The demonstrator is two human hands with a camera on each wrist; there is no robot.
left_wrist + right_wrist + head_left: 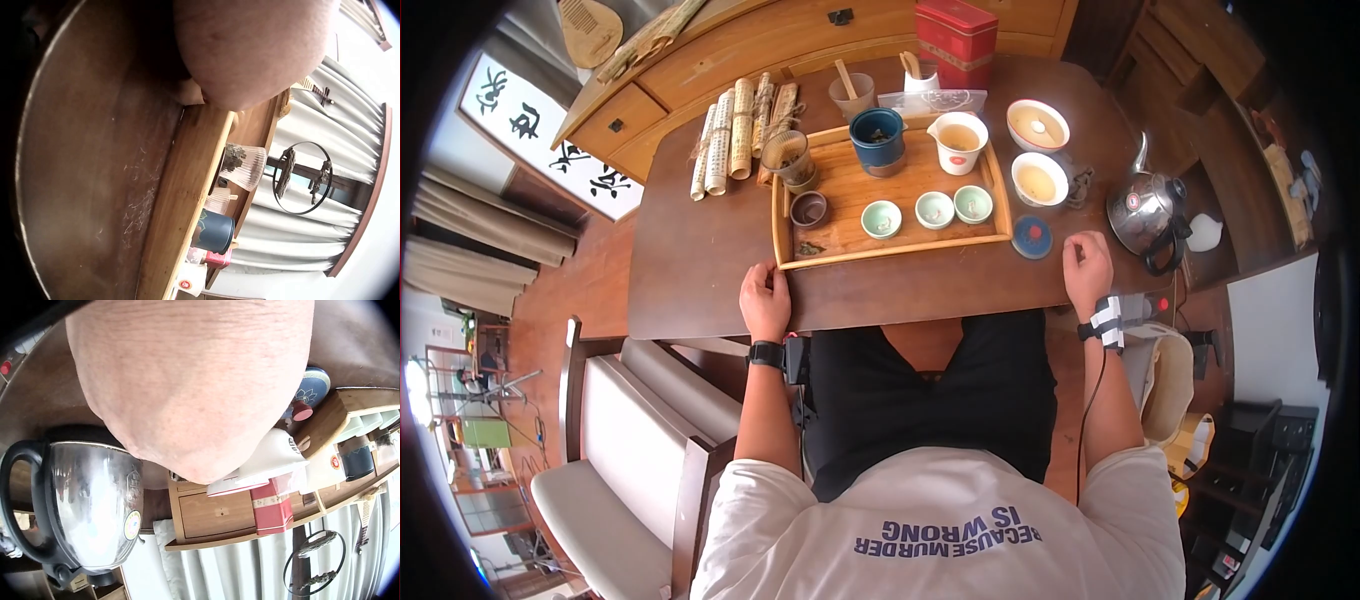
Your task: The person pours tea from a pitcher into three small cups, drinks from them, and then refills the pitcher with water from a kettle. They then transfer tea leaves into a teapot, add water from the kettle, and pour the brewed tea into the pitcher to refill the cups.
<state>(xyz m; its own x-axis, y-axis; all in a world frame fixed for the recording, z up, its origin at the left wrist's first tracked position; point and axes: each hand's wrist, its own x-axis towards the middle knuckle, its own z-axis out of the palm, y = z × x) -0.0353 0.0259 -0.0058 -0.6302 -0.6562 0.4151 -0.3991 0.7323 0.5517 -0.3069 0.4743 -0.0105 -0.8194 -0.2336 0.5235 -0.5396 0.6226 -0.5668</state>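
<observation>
My left hand point(765, 302) rests at the table's front edge, fingers loosely curled and holding nothing, just by the near-left corner of a wooden tray point(890, 257). On the far right, my right hand point(1088, 268) lies on the table, also loosely curled around nothing. It sits between a blue lid with a red knob point(1032, 238) and a steel kettle point(94, 500). Several small pale-green teacups point(882, 233), a dark brown cup point(808, 211), a blue lidless tea mug point(878, 150) and a white pitcher of tea point(957, 162) stand on the tray. In both wrist views the hand hides its own fingers.
Two white bowls of tea-coloured liquid, one point(1040, 200) nearer than the other point(1038, 145), stand right of the tray. Left of it lie rolled scrolls point(741, 130) beside a ribbed glass point(788, 153). A red tin point(956, 48) is at the back; a padded chair point(635, 410) stands left.
</observation>
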